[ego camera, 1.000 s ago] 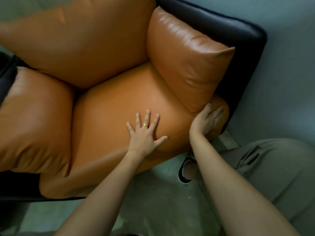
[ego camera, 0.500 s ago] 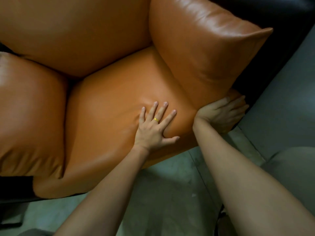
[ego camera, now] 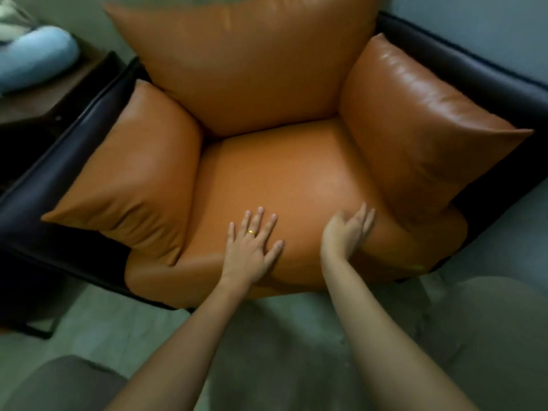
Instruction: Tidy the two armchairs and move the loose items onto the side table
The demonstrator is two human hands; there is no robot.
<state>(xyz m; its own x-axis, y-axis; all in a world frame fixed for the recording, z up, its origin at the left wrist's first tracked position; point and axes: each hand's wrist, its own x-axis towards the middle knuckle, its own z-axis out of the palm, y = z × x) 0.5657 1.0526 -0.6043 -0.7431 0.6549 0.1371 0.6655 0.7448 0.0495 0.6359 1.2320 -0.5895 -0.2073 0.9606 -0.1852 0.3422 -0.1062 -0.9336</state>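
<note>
Left hand (ego camera: 252, 247) flat, fingers spread, on the seat cushion (ego camera: 281, 173), six o'clock side of the armchair (ego camera: 462, 69); right hand (ego camera: 345, 232) open at its three o'clock. Soft, slick leather: probably best gripped by the front edge.

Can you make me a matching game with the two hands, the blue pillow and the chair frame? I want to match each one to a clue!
Things:
1. left hand
2. right hand
3. light blue pillow
4. armchair frame

Clues:
A. lies on the side table
B. dark, nearly black
C. wears a gold ring
D. no ring showing

Pairs: 1-C, 2-D, 3-A, 4-B.
</note>
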